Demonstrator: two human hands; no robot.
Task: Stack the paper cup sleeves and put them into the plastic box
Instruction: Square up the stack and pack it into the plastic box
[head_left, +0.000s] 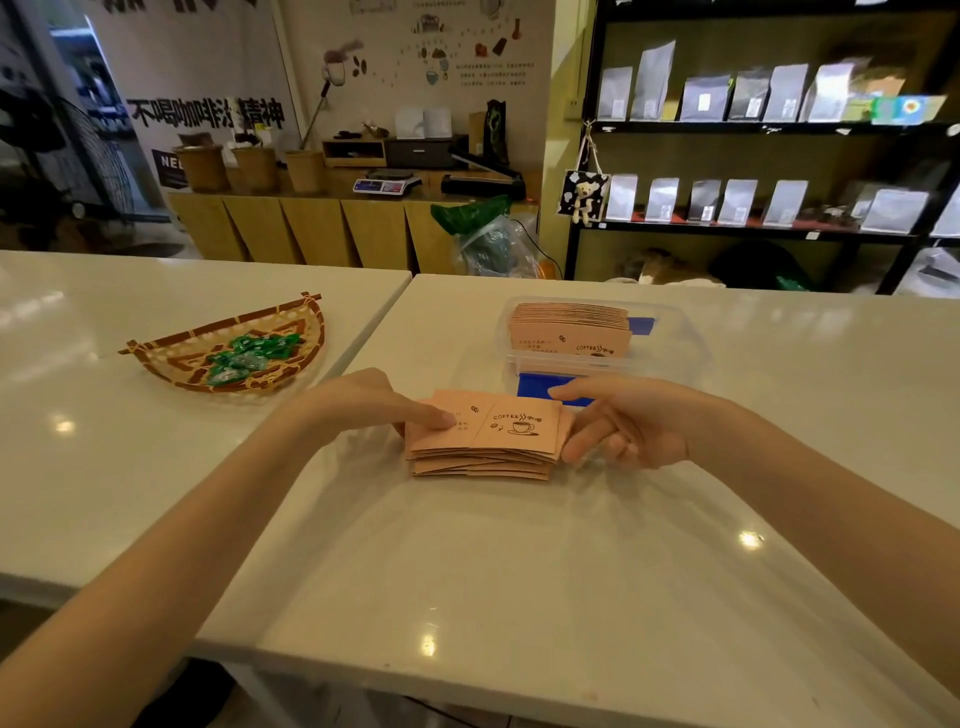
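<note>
Already the plastic box (685, 332) holds sleeves (571, 330); both hands, left hand (363, 402) and right hand (631, 423), grip the stack (483, 441).

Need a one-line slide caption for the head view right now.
Left hand and right hand square a stack of sleeves before the part-filled plastic box.
</note>
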